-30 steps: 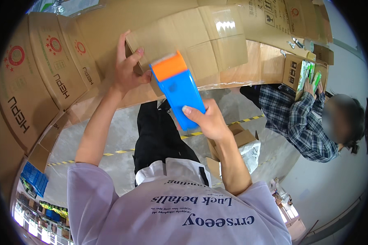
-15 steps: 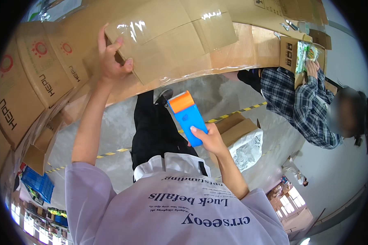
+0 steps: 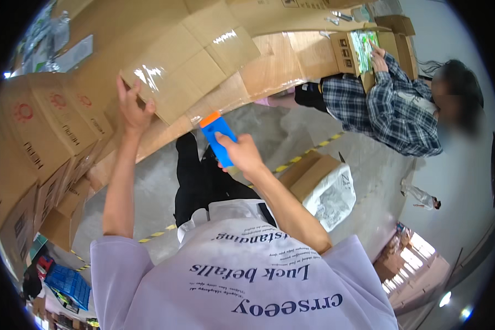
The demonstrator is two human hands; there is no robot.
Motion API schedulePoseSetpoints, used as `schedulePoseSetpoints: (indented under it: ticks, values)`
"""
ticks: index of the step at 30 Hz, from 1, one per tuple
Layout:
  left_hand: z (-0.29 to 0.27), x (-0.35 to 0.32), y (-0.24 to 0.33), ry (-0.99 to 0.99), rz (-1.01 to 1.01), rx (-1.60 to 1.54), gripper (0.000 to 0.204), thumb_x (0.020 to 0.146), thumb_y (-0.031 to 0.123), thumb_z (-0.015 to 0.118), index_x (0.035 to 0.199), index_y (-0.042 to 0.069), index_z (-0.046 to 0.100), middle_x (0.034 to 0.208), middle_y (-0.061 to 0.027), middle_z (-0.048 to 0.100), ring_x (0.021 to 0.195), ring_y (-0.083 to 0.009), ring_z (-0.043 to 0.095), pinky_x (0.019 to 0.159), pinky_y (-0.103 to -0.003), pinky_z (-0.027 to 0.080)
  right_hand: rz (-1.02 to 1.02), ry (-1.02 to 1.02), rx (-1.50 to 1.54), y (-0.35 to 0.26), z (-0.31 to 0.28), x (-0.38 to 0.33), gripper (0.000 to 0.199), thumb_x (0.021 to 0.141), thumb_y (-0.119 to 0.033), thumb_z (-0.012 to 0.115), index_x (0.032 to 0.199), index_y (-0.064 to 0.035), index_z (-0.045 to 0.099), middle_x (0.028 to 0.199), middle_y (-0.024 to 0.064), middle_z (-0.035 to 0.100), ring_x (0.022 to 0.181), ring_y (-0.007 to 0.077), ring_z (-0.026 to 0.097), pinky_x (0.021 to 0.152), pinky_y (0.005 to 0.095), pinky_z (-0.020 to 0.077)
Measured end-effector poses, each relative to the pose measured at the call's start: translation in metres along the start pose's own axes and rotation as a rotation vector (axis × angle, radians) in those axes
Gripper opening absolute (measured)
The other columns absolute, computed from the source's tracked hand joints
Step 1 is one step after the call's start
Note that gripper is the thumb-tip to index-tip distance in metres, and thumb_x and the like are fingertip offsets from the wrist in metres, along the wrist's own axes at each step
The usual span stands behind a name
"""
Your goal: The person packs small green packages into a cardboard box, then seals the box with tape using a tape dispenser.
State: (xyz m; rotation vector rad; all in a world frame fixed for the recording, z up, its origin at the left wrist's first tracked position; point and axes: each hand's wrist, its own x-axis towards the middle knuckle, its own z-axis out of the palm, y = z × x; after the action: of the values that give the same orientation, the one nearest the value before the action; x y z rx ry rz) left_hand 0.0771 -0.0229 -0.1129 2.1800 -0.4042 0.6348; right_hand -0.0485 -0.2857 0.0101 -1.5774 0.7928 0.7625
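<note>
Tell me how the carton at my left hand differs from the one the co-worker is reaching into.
The near carton, at your left hand, shows a flat, closed broad face; the co-worker's carton is open. The near carton has glossy patches on that face; the co-worker's carton has dark symbols on one side. Both are brown cardboard.

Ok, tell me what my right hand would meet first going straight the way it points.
With the blue-and-orange tool leading, your right hand would probably meet the wooden table's edge, then the carton; depth is unclear.
</note>
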Motion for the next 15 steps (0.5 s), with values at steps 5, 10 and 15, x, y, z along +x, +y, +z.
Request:
schedulePoseSetpoints:
  ticks: [5,10,15]
  values:
    - [-0.032,-0.006,0.04,-0.144,-0.203,0.002,0.055,0.083,0.018,0.063,0.134,0.006,0.049,0.153,-0.0296,0.021,0.139,-0.0441,0.029,0.112,-0.044,0.03,0.019,-0.069,0.078,-0.001,-0.042,-0.052,0.047,0.092,-0.042,0.06,0.089,0.0044,0.064,0.066,0.0129,0.064,0.05,0.0197,0.062,0.048,0.0301,0.0479]
    - [-0.036,0.004,0.1,-0.123,-0.151,0.319,0.061,0.085,0.027,0.067,0.137,0.003,0.047,0.152,-0.0221,0.031,0.139,-0.0383,0.032,0.113,-0.051,0.025,0.031,0.099,0.142,0.022,-0.067,-0.062,0.047,0.093,-0.04,0.06,0.093,0.007,0.064,0.072,0.0123,0.065,0.053,0.019,0.063,0.05,0.0298,0.0494]
    - [-0.006,0.021,0.13,-0.557,0.085,0.503,0.073,0.085,0.034,0.067,0.144,0.002,0.037,0.15,-0.0144,0.036,0.141,-0.0338,0.03,0.116,-0.052,0.02,-0.064,0.116,0.234,0.012,-0.07,-0.068,0.044,0.093,-0.038,0.06,0.089,0.0056,0.063,0.068,0.0122,0.064,0.054,0.0196,0.064,0.05,0.0305,0.0502]
